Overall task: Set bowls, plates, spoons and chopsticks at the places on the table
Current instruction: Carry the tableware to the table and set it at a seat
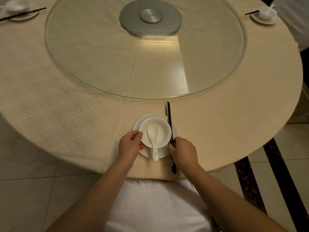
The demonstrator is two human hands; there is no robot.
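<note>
Bowl and spoon sat on the white plate near the table's close edge, where my left hand curled its fingers round the bowl's left rim. My right hand pinched the black chopsticks lying across the plate's right rim, their ends reaching the tablecloth's edge. Open cloth spread either side; beyond lay the glass turntable, with other settings far left and far right.
</note>
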